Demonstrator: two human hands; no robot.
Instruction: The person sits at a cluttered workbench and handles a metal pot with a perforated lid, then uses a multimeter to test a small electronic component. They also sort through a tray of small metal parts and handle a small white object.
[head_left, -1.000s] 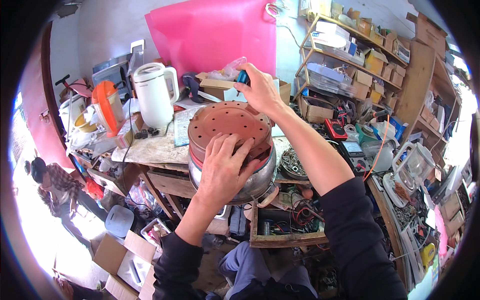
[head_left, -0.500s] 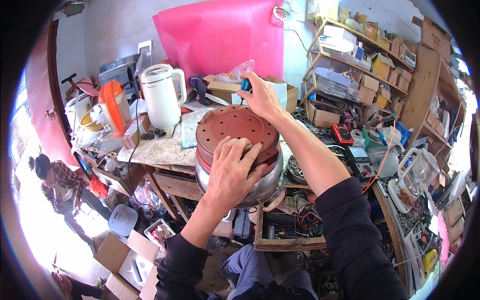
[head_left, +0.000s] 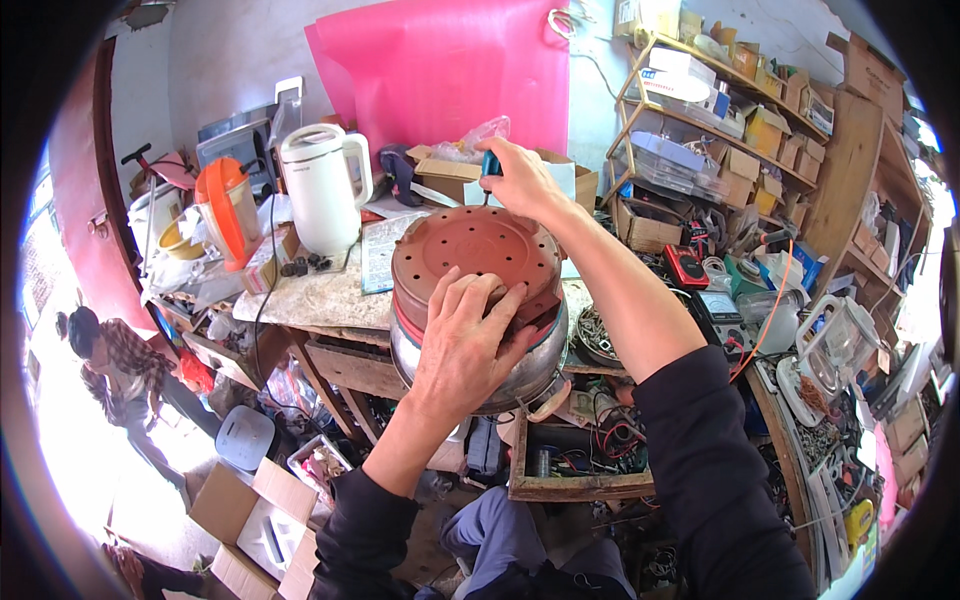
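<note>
An upturned metal pot-like appliance [head_left: 498, 386] with a round red-brown plastic base [head_left: 470, 250] stands in front of me. Holes dot the base. My right hand [head_left: 527, 183] is closed around the teal handle of a screwdriver [head_left: 490, 165], which stands upright with its shaft at the far edge of the base. The tip's exact seat is too small to make out. My left hand [head_left: 458, 350] grips the near rim of the base, its fingers bent over the top beside a notch. The palm hides part of the appliance's side.
A white jug-shaped appliance [head_left: 322, 190] and an orange-lidded jug [head_left: 228, 215] stand on the bench at left. Right lie a red multimeter [head_left: 684, 267], a glass jug [head_left: 838, 340] and wires. Below is an open wooden drawer [head_left: 580, 487]. Another person [head_left: 130, 370] is at far left.
My right hand has shifted its grip slightly on the screwdriver, whose shaft now shows more below the fingers. My left hand and the base stay nearly where they were.
</note>
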